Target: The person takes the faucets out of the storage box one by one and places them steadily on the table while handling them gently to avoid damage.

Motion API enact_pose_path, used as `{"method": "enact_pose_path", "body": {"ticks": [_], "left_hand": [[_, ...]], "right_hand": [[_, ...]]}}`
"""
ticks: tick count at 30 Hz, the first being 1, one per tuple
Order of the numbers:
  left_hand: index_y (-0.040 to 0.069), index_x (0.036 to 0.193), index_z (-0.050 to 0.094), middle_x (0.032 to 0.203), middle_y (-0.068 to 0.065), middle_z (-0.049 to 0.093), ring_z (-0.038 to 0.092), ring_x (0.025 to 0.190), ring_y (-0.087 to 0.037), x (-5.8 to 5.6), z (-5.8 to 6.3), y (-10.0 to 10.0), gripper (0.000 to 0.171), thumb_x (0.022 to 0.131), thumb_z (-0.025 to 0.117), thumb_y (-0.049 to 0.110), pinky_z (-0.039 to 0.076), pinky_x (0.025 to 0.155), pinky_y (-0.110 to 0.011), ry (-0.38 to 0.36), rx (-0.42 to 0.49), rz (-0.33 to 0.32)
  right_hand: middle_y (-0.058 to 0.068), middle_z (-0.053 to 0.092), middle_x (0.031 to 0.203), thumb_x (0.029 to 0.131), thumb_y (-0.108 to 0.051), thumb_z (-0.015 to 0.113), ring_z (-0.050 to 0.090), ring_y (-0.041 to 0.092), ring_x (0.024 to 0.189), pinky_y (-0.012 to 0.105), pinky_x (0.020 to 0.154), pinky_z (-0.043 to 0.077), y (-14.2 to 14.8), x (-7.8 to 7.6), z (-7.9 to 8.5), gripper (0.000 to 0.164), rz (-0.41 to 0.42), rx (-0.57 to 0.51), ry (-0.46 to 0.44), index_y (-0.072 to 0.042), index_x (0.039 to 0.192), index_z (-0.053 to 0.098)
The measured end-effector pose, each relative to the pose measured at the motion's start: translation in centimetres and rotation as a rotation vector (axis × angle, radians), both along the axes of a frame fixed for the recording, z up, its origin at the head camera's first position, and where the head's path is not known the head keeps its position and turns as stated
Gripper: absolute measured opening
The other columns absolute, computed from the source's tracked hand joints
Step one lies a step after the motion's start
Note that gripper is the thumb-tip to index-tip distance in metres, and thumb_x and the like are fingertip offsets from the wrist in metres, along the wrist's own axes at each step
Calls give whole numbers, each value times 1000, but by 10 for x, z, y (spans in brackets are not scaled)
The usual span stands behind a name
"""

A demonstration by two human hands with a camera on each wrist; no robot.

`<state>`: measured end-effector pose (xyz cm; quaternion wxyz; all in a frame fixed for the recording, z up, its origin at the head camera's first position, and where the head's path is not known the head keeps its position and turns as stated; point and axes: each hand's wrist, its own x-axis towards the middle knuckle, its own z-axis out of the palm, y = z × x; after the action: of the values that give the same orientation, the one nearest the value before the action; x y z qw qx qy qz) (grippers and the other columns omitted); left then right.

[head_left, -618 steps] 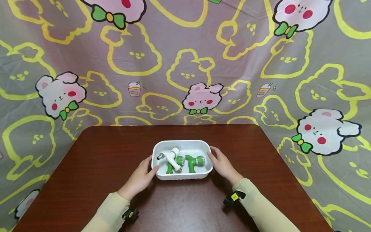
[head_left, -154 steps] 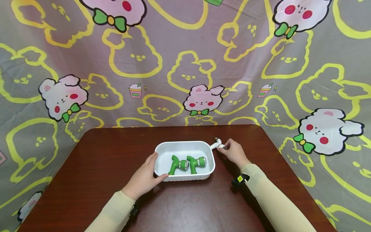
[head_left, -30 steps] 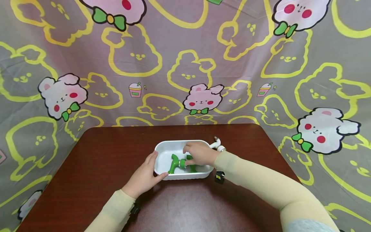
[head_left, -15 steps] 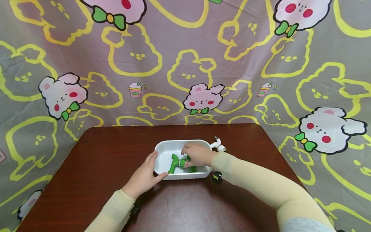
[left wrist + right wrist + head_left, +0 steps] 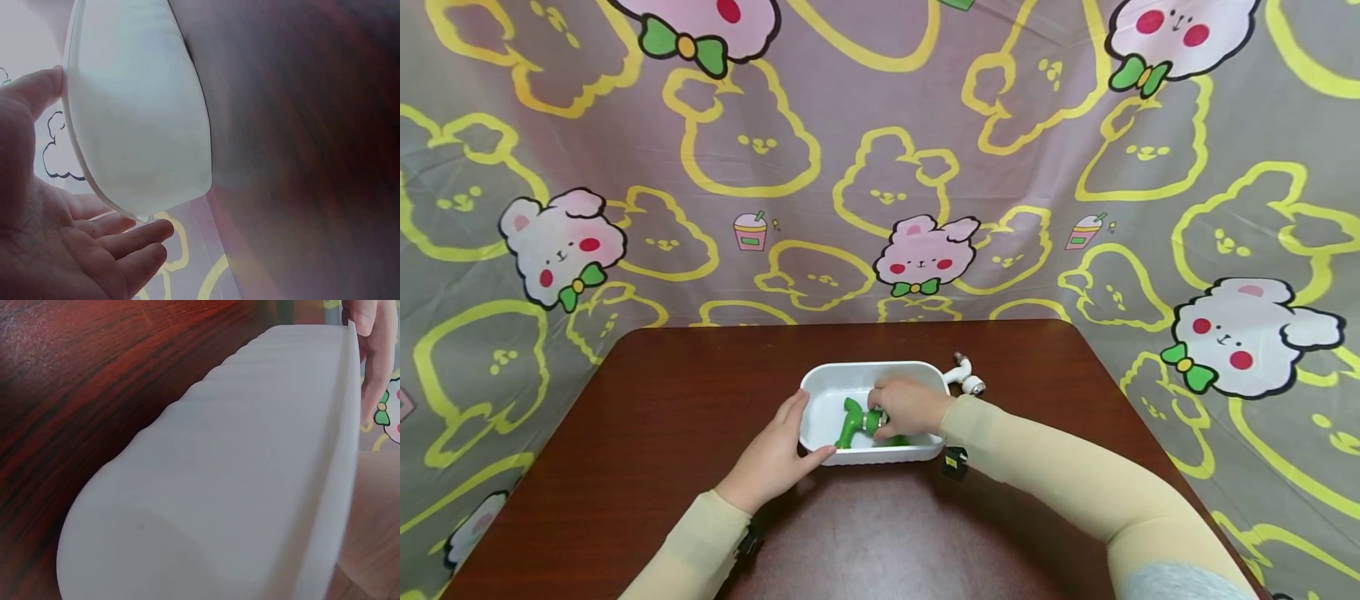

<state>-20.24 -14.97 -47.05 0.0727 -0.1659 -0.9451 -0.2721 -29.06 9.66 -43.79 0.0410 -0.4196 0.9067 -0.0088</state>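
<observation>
My right hand point(image 5: 912, 407) reaches into the white plastic basin point(image 5: 831, 382), its thumb and fingers closed about the handle end of the left green tap point(image 5: 850, 425). Under this hand, a second green tap point(image 5: 897, 441) is mostly hidden. At the basin's left end, my left hand point(image 5: 777, 454) rests with its thumb on the front rim and its fingers by the end wall. In the left wrist view those fingers point(image 5: 134, 250) are loosely extended. A white tap point(image 5: 960, 374) with metal ends lies on the table beyond the basin's right corner.
The basin stands on a brown wooden table point(image 5: 715, 375). A patterned cloth point(image 5: 820, 100) with cartoon bears surrounds the table's back and sides. The right wrist view is largely filled by the basin's outer wall point(image 5: 206, 487).
Earlier the white tap lay in the basin; it was moved to the table at right by my right hand. Lately that hand has closed its fingers around a green tap. The left hand stays put.
</observation>
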Motion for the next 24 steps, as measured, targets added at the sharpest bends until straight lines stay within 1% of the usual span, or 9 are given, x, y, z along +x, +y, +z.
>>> {"method": "enact_pose_path", "body": {"ticks": [6,11,15,24], "left_hand": [[-11,154,33,159,-31,36,50,140,-43,0,1,0,96,90,80,42,48,109,-53,-7,6,-2],[-11,154,33,159,-31,36,49,141,-43,-1,0,0,96,90,80,42,47,110,-52,-10,-3,3],[-11,154,33,159,-31,37,49,141,-43,-1,-2,0,96,90,80,42,47,110,-52,-7,-4,6],[-10,155,33,159,-30,37,50,140,-43,-2,-3,0,96,89,80,43,48,109,-52,-4,-7,8]], "right_hand": [[-2,65,95,80,-40,89,60,12,82,31,81,53,-2,1,-5,38,14,-30,18,-14,102,73],[-5,63,89,80,-38,89,58,10,79,31,78,52,-3,1,-9,35,-5,-50,5,-15,99,71],[-5,62,89,80,-38,88,58,10,79,32,78,53,-3,1,-12,35,-28,-58,1,-15,101,71],[-4,64,93,82,-34,86,60,10,81,31,82,54,-2,1,-10,37,-38,-82,-14,-12,107,71]]}}
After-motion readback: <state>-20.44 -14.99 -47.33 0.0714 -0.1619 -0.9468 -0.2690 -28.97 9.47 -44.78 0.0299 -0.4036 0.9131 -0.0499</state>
